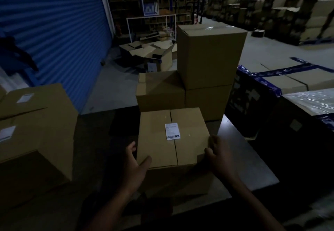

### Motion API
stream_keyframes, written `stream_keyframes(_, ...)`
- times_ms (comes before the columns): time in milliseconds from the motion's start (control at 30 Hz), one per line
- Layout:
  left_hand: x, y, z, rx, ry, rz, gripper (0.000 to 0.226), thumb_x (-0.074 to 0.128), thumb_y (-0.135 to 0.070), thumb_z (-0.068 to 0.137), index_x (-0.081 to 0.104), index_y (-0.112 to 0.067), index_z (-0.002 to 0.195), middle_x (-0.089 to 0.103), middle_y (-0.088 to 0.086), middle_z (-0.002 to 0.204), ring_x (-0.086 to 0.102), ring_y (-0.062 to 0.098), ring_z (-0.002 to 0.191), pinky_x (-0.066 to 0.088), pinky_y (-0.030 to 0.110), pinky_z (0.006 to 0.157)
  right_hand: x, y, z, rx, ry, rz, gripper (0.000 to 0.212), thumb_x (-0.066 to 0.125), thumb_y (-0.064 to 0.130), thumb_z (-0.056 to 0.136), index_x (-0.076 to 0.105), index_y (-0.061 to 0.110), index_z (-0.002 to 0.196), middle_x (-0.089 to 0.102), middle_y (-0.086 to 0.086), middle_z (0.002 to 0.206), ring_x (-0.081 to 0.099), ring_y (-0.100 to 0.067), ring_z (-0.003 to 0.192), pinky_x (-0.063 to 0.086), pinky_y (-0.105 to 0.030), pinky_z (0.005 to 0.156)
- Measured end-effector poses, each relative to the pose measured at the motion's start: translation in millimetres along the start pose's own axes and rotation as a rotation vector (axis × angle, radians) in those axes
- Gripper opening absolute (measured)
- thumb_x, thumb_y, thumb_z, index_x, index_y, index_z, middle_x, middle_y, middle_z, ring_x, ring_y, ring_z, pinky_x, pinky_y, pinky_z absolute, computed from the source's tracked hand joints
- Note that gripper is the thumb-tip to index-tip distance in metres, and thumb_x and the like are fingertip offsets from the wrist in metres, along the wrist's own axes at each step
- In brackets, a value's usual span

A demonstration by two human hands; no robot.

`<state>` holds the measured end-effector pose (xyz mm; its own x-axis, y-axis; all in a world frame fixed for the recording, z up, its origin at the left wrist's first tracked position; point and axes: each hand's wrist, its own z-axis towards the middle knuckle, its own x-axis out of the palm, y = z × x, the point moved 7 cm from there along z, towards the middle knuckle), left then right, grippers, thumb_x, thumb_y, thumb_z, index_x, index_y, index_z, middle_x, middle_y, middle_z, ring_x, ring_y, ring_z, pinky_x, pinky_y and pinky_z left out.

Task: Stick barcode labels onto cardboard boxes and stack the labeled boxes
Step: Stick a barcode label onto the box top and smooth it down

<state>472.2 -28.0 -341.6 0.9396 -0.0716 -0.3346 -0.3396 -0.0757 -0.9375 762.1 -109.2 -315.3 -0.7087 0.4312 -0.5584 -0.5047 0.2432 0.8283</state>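
Note:
A closed cardboard box sits in front of me on the dark table. A white barcode label is stuck on its top, across the centre seam. My left hand holds the box's near left corner, thumb on top and fingers along the left side. My right hand grips the near right corner with curled fingers. Behind this box stand three plain boxes: a low one at the left, and a tall one stacked on another.
Labeled cardboard boxes are stacked at my left. At the right stand large cartons with blue tape and plastic wrap. A blue roller door is at the back left, loose flattened boxes lie on the floor, and pallets of cartons fill the far right.

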Motion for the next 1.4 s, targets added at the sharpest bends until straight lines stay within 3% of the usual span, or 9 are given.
stream_keyframes(100, -2.9, -9.0, 15.3, -0.020, 0.004, 0.066, 0.086, 0.076, -0.029, 0.087, 0.022, -0.025, 0.155, 0.034, 0.004, 0.155, 0.040, 0.023, 0.136, 0.044, 0.039, 0.097, 0.3, 31.9, 8.3, -0.231, -0.103, -0.245, 0.050, 0.065, 0.020, 0.088, 0.049, 0.017, 0.135, 0.050, -0.003, 0.134, 0.043, -0.016, 0.123, 0.039, -0.031, 0.101)
stream_keyframes(233, 7.6, -14.3, 38.3, -0.088, 0.063, 0.192, 0.106, 0.079, -0.054, 0.077, 0.016, -0.025, 0.157, 0.041, -0.007, 0.147, 0.048, 0.028, 0.134, 0.046, 0.042, 0.103, 28.6, 53.9, 30.1, -0.305, 0.042, -0.377, 0.048, 0.064, 0.033, 0.088, 0.051, 0.024, 0.133, 0.047, 0.002, 0.140, 0.039, -0.017, 0.130, 0.036, -0.041, 0.109)
stream_keyframes(467, 38.4, -22.4, 71.3, 0.006, 0.267, 0.252, 0.096, 0.083, -0.056, 0.069, 0.035, -0.028, 0.147, 0.053, -0.003, 0.138, 0.056, 0.020, 0.121, 0.051, 0.042, 0.096, 26.7, 37.9, 24.7, -0.200, -0.039, -0.562, 0.039, 0.061, 0.036, 0.084, 0.057, 0.026, 0.122, 0.050, 0.003, 0.135, 0.043, -0.019, 0.127, 0.036, -0.043, 0.102)
stream_keyframes(733, 106.5, -75.1, 117.3, 0.249, 0.530, 0.638, 0.100, 0.077, -0.051, 0.080, 0.021, -0.023, 0.158, 0.030, 0.004, 0.155, 0.040, 0.025, 0.138, 0.037, 0.033, 0.107, 2.5, 20.5, -21.7, -0.012, -0.266, -0.825, 0.031, 0.052, 0.054, 0.082, 0.052, 0.039, 0.109, 0.051, 0.014, 0.114, 0.046, -0.013, 0.105, 0.031, -0.035, 0.074)
stream_keyframes(933, 166.9, -98.9, 125.1, 0.406, 0.666, 0.709, 0.091, 0.068, -0.048, 0.089, 0.016, -0.020, 0.159, 0.026, 0.005, 0.162, 0.030, 0.024, 0.146, 0.028, 0.040, 0.118, -7.2, 20.6, -42.5, 0.095, -0.423, -0.838, 0.029, 0.054, 0.052, 0.084, 0.058, 0.038, 0.110, 0.056, 0.014, 0.113, 0.048, -0.014, 0.103, 0.032, -0.036, 0.076)
stream_keyframes(1067, 194.2, -115.4, 114.0, 0.634, 0.595, 0.875, 0.086, 0.049, -0.063, 0.094, 0.016, -0.016, 0.158, 0.028, 0.004, 0.160, 0.034, 0.023, 0.143, 0.023, 0.039, 0.113, -19.1, 12.5, -29.7, 0.062, -0.468, -0.791, 0.011, 0.065, 0.037, 0.083, 0.062, 0.033, 0.093, 0.054, 0.013, 0.096, 0.046, -0.013, 0.090, 0.032, -0.032, 0.074)
stream_keyframes(1167, 202.5, -115.8, 105.3, 0.712, 0.563, 0.888, 0.115, 0.032, -0.091, 0.075, 0.015, -0.014, 0.158, 0.028, 0.005, 0.160, 0.032, 0.021, 0.143, 0.019, 0.041, 0.116, -35.2, 1.6, -15.4, 0.040, -0.494, -0.569, 0.008, 0.069, 0.024, 0.082, 0.064, 0.027, 0.088, 0.054, 0.012, 0.092, 0.043, -0.009, 0.089, 0.039, -0.025, 0.075)
stream_keyframes(1300, 217.8, -118.4, 101.0, 0.764, 0.586, 0.912, 0.141, 0.026, -0.107, 0.052, 0.013, -0.016, 0.158, 0.025, 0.003, 0.162, 0.027, 0.017, 0.147, 0.016, 0.046, 0.120, -48.4, -14.9, -4.1, 0.054, -0.447, -0.495, 0.007, 0.069, 0.028, 0.082, 0.067, 0.025, 0.089, 0.053, 0.013, 0.091, 0.040, -0.002, 0.089, 0.030, -0.010, 0.070)
stream_keyframes(1400, 231.6, -120.6, 102.5, 0.732, 0.643, 0.968, 0.147, 0.026, -0.108, 0.044, 0.007, -0.019, 0.159, 0.017, 0.001, 0.165, 0.018, 0.016, 0.151, 0.006, 0.055, 0.121, -65.6, -24.5, 7.1, 0.066, -0.446, -0.449, 0.011, 0.069, 0.032, 0.083, 0.067, 0.028, 0.093, 0.055, 0.016, 0.092, 0.048, -0.005, 0.090, 0.041, -0.018, 0.068)
